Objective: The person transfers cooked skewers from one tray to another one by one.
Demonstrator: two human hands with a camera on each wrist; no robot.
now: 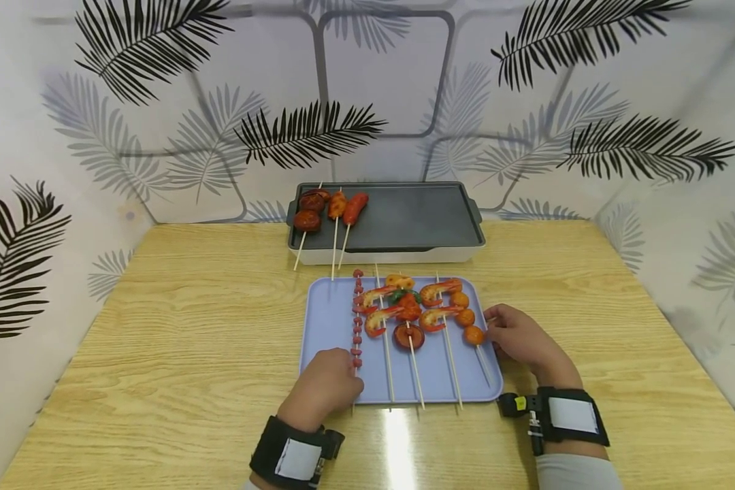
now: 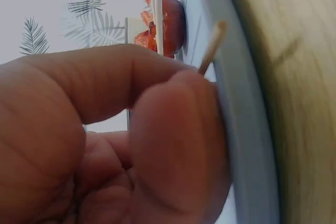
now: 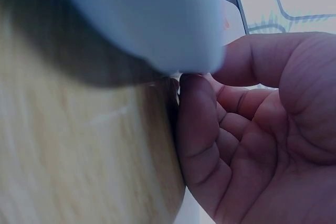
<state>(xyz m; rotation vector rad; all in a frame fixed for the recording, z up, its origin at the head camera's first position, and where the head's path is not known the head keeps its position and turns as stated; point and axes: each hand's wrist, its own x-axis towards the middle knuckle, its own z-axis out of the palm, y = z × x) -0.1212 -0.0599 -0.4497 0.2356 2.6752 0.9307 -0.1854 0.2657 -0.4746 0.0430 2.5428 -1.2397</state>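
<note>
A pale blue tray (image 1: 326, 313) lies on the table, bearing several food skewers. At its left front, my left hand (image 1: 329, 382) pinches the stick of a thin skewer of small red pieces (image 1: 356, 340). In the left wrist view the stick's end (image 2: 214, 45) pokes out between thumb and finger, close by the tray rim. My right hand (image 1: 523, 344) grips the tray's right edge, thumb on top and fingers below, beside a skewer of orange balls (image 1: 474, 335). Between the hands lie shrimp skewers (image 1: 384, 320) and a mixed skewer with a round brown slice (image 1: 409, 337).
Behind the tray stands a dark grill plate (image 1: 413, 218) on a white base. On its left part rest a skewer of brown rounds (image 1: 307, 220), a yellowish-brown one (image 1: 337, 205) and a red sausage skewer (image 1: 355, 208). A leaf-patterned cloth (image 1: 380, 88) surrounds the wooden table (image 1: 190, 327).
</note>
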